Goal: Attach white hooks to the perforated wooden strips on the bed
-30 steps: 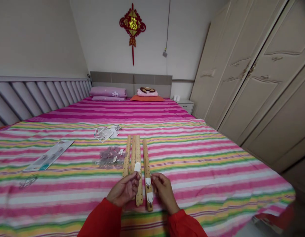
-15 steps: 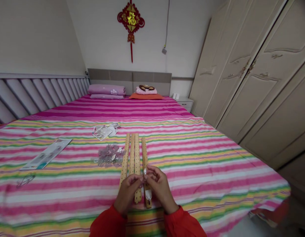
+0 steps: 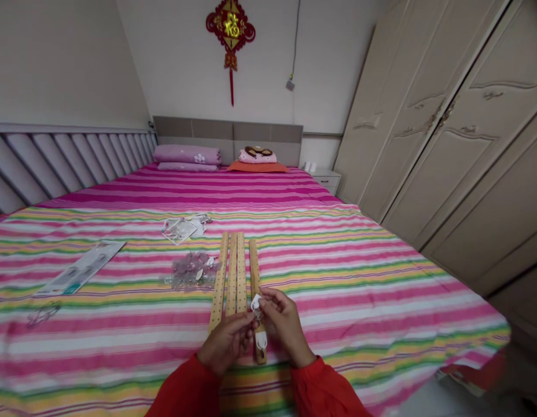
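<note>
Fingers of the left hand [image 3: 225, 343] and right hand [image 3: 287, 325] grasp a white hook [image 3: 255, 302], now turned broadside for two-handed handling.

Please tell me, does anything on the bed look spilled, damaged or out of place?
Nothing looks clearly spilled or damaged. Only the rightmost wooden strip lies apart, leaving a wider gap beside the other three strips.

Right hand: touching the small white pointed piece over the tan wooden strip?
Touching. Head view: the right hand has its thumb against the right edge of the white pointed piece.
</note>
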### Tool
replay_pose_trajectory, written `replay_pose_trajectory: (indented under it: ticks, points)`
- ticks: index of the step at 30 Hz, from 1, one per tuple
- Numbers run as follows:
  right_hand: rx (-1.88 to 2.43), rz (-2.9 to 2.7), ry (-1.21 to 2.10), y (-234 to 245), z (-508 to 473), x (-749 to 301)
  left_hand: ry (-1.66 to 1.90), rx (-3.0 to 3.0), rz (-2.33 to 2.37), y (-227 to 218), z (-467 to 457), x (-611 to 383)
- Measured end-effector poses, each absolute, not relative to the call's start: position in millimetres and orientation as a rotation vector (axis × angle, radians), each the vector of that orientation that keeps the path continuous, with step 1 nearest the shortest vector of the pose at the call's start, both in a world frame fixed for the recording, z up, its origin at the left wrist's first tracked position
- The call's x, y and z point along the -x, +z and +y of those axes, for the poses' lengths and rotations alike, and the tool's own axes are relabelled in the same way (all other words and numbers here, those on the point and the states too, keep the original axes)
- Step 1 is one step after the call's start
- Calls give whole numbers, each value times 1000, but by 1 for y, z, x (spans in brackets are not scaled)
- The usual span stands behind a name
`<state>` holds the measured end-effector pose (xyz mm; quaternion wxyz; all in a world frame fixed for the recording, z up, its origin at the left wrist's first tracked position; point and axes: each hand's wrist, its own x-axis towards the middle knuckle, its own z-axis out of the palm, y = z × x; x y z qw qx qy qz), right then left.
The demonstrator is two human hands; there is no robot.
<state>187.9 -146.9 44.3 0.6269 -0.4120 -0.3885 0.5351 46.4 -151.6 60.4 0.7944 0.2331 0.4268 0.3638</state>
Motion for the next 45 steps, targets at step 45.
replay_pose_trajectory:
  ticks: [45]
  points:
    - [1137, -937, 1241, -5, -72, -197, 584, -2417, 1658, 22, -125, -55]
